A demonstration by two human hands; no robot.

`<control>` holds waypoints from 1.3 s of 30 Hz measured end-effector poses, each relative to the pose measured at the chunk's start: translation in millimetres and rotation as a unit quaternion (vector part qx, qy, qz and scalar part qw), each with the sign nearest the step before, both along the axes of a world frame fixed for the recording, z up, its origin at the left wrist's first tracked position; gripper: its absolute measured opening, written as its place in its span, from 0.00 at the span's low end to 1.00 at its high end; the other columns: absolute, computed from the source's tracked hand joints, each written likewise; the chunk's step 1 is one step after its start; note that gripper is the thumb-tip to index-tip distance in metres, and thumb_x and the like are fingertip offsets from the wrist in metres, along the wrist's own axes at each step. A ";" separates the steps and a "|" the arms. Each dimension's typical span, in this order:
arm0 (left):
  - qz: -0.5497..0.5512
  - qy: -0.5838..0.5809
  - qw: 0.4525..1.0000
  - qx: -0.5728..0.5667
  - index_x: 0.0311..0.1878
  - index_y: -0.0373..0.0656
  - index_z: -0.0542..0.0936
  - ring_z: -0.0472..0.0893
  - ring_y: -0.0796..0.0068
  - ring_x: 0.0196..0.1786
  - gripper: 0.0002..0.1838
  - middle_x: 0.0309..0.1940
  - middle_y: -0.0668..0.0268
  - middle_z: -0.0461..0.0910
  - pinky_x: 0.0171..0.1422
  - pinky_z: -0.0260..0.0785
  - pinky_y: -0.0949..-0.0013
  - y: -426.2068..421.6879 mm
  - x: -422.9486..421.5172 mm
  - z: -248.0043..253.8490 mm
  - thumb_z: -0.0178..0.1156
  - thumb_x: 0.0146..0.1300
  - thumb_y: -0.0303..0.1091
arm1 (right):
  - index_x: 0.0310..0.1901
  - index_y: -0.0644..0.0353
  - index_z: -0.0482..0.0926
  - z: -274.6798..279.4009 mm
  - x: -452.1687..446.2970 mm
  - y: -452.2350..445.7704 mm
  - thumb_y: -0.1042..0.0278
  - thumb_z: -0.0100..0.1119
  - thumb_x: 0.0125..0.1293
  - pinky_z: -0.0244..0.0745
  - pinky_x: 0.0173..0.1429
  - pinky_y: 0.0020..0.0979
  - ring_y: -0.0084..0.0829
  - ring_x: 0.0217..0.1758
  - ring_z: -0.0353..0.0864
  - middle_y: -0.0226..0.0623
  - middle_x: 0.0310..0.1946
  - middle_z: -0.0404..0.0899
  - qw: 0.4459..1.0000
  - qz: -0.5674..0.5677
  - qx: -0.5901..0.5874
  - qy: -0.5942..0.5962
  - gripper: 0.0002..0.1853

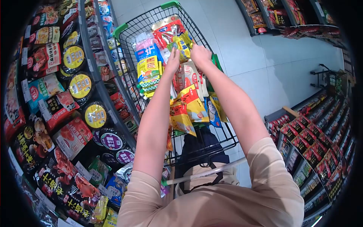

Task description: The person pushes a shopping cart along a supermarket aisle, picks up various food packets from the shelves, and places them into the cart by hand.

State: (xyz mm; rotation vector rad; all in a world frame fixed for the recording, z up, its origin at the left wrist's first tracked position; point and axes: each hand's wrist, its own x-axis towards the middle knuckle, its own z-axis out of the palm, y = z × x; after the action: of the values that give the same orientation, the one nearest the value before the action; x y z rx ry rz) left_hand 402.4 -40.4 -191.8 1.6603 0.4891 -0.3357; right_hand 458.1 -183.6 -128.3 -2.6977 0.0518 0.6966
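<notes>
Both of my arms reach forward over a black wire shopping cart (206, 36). Between my hands is a small yellow packet (183, 47) with dark printing. My right hand (200, 56) is closed on its right edge. My left hand (173, 60) grips its lower left side, with the fingers close together and partly turned from view. Beneath lie a red packet (168, 33), a blue and pink packet (148, 51), yellow and green pouches (148, 72) and a red and white bag (187, 75). Nearer my body are yellow and red bags (194, 104).
Shelves of packets and round tubs (80, 85) run close along the cart's left side. Pale floor tiles (245, 56) lie to the right. A rack of red packets (310, 140) stands at right, more shelves (278, 17) at upper right. The cart's handle bar (206, 172) crosses before my waist.
</notes>
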 end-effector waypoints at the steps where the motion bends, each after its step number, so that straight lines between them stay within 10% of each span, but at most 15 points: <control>1: -0.003 0.004 1.000 -0.002 0.78 0.34 0.55 0.59 0.56 0.80 0.39 0.76 0.45 0.60 0.80 0.51 0.65 -6.0 -1.1 0.3 0.46 0.78 0.56 | 0.45 0.60 0.88 2.1 -0.8 -0.1 0.66 0.54 0.67 0.81 0.56 0.45 0.47 0.52 0.87 0.50 0.47 0.87 1.000 0.007 -0.004 -0.009 0.14; 14: -0.048 -0.063 0.990 0.120 0.77 0.35 0.60 0.66 0.49 0.76 0.37 0.71 0.41 0.68 0.77 0.56 0.63 -34.2 -14.0 9.1 0.47 0.77 0.56 | 0.42 0.67 0.80 9.8 -10.3 -27.7 0.74 0.51 0.65 0.83 0.47 0.50 0.56 0.44 0.87 0.58 0.38 0.85 0.990 0.055 0.045 -0.124 0.09; 26: 0.100 -0.043 0.992 0.059 0.79 0.40 0.57 0.67 0.62 0.75 0.31 0.74 0.49 0.65 0.77 0.57 0.63 62.3 -207.2 204.4 0.53 0.78 0.36 | 0.59 0.64 0.77 95.6 -106.9 -108.8 0.73 0.53 0.68 0.75 0.61 0.46 0.51 0.55 0.81 0.53 0.52 0.82 0.920 -0.018 0.221 -0.324 0.19; 32: 0.123 0.064 0.976 0.171 0.77 0.35 0.57 0.73 0.57 0.70 0.36 0.69 0.48 0.70 0.73 0.62 0.62 76.1 -374.8 202.6 0.57 0.74 0.41 | 0.64 0.66 0.72 101.6 -236.9 -186.1 0.65 0.57 0.71 0.72 0.65 0.48 0.56 0.60 0.78 0.55 0.54 0.80 0.975 -0.148 0.149 -0.078 0.23; 39: 0.087 0.158 0.932 0.314 0.77 0.45 0.62 0.81 0.52 0.61 0.38 0.60 0.44 0.79 0.65 0.70 0.60 46.0 -425.7 214.3 0.62 0.70 0.50 | 0.64 0.66 0.72 107.0 -288.9 -203.3 0.69 0.59 0.66 0.66 0.72 0.46 0.53 0.64 0.74 0.51 0.54 0.79 0.980 0.142 -0.003 -0.141 0.25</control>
State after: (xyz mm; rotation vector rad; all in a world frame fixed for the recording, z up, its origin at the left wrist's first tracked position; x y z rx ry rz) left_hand -23.4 5.6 22.4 2.1705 1.0640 -0.3353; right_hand 169.2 -386.9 -21.3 -2.8092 -0.4082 0.3821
